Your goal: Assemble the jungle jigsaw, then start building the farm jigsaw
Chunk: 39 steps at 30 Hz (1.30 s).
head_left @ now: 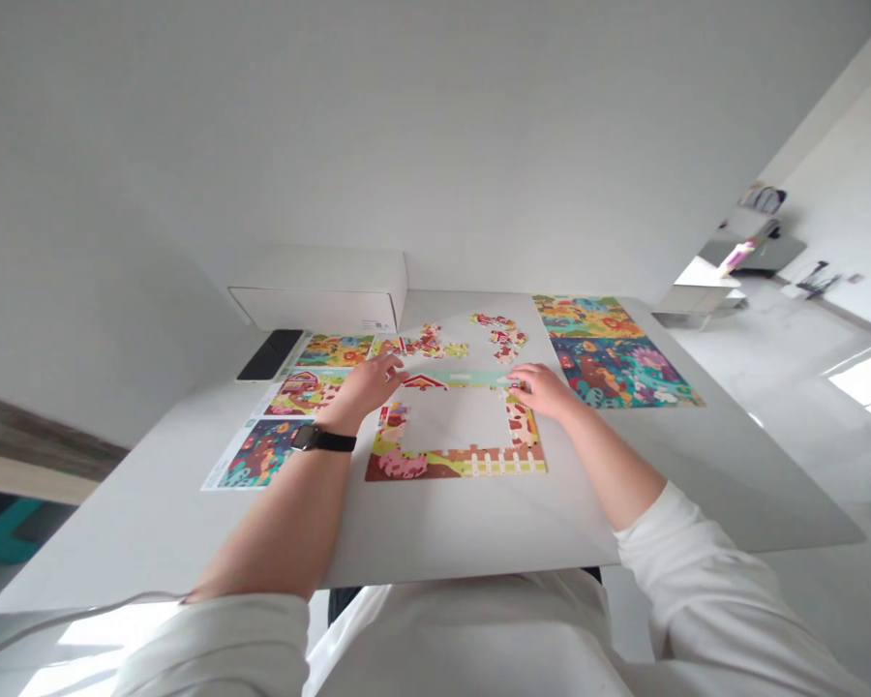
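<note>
A half-built jigsaw frame (456, 463) lies on the white table (479, 523); its border is joined and its middle is bare. My left hand (367, 387), with a black watch on the wrist, rests fingers-down on the frame's top left corner. My right hand (544, 389) presses fingers-down on the top right corner, by the pale green top strip (459, 377). Whether either hand pinches a piece is hidden. Loose pieces (503, 334) lie scattered just beyond the frame.
Two finished puzzles (610, 353) lie at the right. A printed picture sheet (290, 411) lies at the left, with a black phone (270, 354) beyond it. A white box (319, 290) stands at the table's far edge against the wall.
</note>
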### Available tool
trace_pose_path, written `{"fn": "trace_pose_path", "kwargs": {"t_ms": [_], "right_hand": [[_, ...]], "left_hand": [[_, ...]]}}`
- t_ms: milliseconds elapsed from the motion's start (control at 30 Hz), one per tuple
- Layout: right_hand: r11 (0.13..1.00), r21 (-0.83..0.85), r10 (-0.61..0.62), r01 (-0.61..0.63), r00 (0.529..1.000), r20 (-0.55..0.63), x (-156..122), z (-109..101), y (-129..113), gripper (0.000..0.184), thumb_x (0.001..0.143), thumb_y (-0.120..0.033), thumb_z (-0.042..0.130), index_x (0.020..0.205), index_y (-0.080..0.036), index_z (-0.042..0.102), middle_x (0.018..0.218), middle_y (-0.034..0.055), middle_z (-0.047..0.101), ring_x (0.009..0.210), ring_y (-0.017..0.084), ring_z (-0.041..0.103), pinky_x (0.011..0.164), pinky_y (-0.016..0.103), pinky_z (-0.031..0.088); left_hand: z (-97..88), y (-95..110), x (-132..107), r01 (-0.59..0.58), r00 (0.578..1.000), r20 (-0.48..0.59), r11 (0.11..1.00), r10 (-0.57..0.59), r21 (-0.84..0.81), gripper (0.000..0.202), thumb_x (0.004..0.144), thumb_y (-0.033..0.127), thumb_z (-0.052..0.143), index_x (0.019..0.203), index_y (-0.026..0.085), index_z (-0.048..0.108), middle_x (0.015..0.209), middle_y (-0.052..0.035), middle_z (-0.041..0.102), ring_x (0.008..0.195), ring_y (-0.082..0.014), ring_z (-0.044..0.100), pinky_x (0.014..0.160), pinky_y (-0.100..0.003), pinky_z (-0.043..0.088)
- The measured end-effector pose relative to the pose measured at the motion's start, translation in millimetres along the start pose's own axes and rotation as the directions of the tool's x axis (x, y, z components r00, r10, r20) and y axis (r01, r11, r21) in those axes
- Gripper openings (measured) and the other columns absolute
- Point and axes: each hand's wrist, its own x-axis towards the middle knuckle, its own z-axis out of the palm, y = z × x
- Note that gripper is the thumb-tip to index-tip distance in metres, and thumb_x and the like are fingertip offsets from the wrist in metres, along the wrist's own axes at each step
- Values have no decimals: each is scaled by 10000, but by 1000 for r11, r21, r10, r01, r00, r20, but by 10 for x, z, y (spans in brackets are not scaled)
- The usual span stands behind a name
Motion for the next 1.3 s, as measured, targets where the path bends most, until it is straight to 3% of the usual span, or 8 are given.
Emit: {"fn": "trace_pose_path", "kwargs": {"t_ms": [200,367,500,600,700,900,1067,1300], "right_hand": [[997,44,64,-61,996,-60,-1,-17,-30,283,963,-251,710,1231,-245,802,1340,114,750,1243,287,698,1144,455,528],[996,37,89,-85,988,-122,8,-54,-72,124,971,-297,708,1022,-272,819,1285,88,763,1204,277,690,1118,449,528],[991,-54,111,-120,982,-150,46,-154,-139,460,1076,-482,539,718,-249,711,897,89,770,935,248,703,892,352,541],[971,-125,192,-206,975,-114,99,-249,-166,573,1118,-513,405,681,-242,658,693,82,711,745,227,674,708,311,456],[954,-154,244,-257,965,-98,188,-339,-114,500,1114,-481,427,761,-244,692,727,85,750,750,242,705,691,313,430],[948,-53,303,-315,940,-158,518,-432,159,235,1049,-290,562,1185,-265,751,964,59,830,928,251,760,834,329,534],[937,-105,323,-332,942,-96,890,-313,286,211,1005,-298,643,1147,-237,788,1160,112,796,1071,261,737,960,359,561],[897,-290,325,-333,943,-75,1245,-31,394,257,942,-392,745,1145,-253,820,1190,146,746,1124,293,678,1046,407,529]], "left_hand": [[4,90,-13,80,996,-48,996,-79,26,548,1072,545,344,783,225,682,851,-120,748,835,-267,691,691,-326,406],[50,95,2,105,994,-17,993,-104,48,567,1072,582,357,746,231,660,843,-129,757,826,-278,692,675,-329,386],[125,64,11,79,996,-40,997,-78,17,476,1076,513,384,831,232,679,895,-122,765,844,-269,689,692,-323,390],[146,58,-1,76,995,-64,997,-77,-12,465,1080,509,372,844,236,667,860,-105,742,819,-257,672,682,-318,371],[144,73,-22,74,994,-82,996,-77,-40,465,1076,523,370,821,241,638,819,-89,715,784,-244,647,665,-317,342],[125,99,-39,102,987,-115,992,-110,-79,458,1065,536,366,770,243,558,764,-71,676,720,-223,597,645,-315,311],[94,91,-38,151,977,-131,981,-167,-122,440,1067,520,358,780,240,540,757,-57,674,706,-207,578,648,-304,322],[91,54,-19,182,974,-108,973,-198,-142,443,1064,520,373,768,243,554,728,-50,668,713,-212,587,652,-308,320]]}}
